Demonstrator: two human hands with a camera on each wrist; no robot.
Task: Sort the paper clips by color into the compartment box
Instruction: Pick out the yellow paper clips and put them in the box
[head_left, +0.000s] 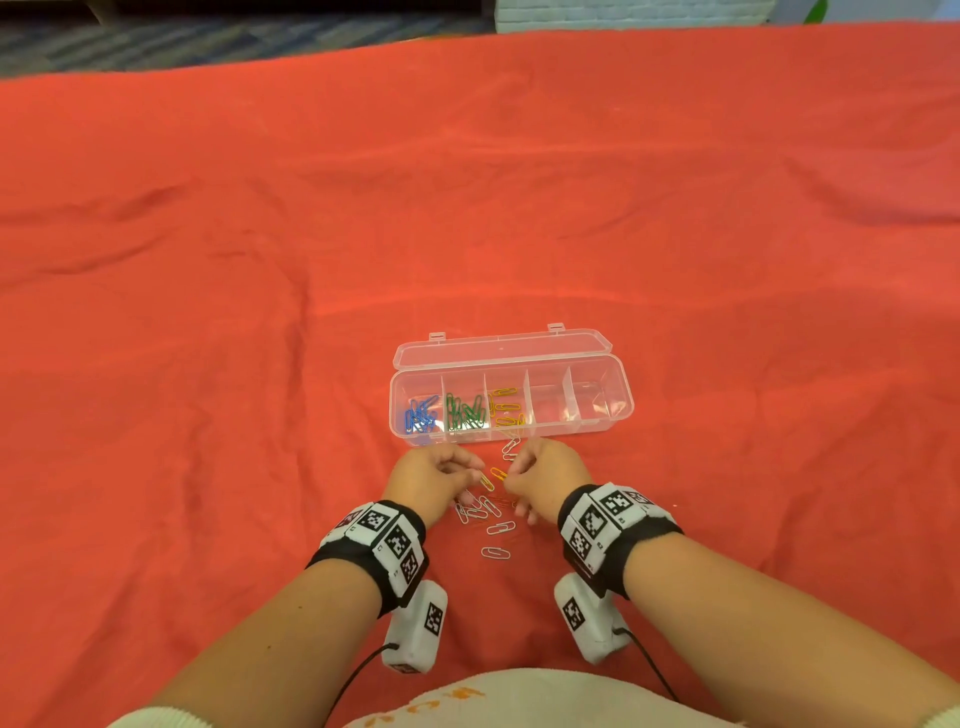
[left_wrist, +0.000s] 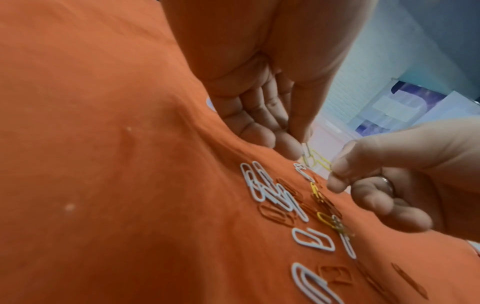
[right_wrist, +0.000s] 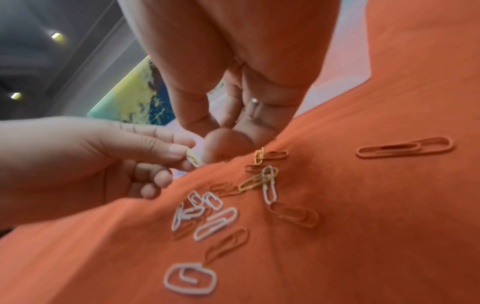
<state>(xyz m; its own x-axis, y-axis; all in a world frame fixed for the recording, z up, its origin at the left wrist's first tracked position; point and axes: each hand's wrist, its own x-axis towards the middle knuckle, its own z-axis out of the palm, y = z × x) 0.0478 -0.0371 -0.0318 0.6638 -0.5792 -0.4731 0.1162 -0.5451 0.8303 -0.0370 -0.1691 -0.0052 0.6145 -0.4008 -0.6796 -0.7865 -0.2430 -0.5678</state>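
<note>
A clear compartment box (head_left: 602, 410) lies open on the red cloth, lid folded back. Its left three compartments hold blue clips (head_left: 420, 413), green clips (head_left: 466, 413) and yellow clips (head_left: 506, 408); the two on the right look empty. Just in front of it, my left hand (head_left: 474, 474) (left_wrist: 298, 144) (right_wrist: 182, 154) pinches a yellow clip (head_left: 487, 481) (right_wrist: 192, 159) between thumb and forefinger. My right hand (head_left: 510, 470) (left_wrist: 337, 170) (right_wrist: 207, 142) pinches a second yellow clip (head_left: 498, 473) (left_wrist: 320, 161). The two clips seem hooked together. Below the hands lies a loose pile of white clips (head_left: 483, 512) (left_wrist: 262, 185) (right_wrist: 215, 224).
Orange clips (right_wrist: 405, 147) (left_wrist: 275, 214), hard to see on the red cloth (head_left: 260, 312), and a few yellow ones (right_wrist: 253, 181) lie mixed into the pile. More white clips (head_left: 511, 447) sit by the box's front wall. Wide bare cloth surrounds the box.
</note>
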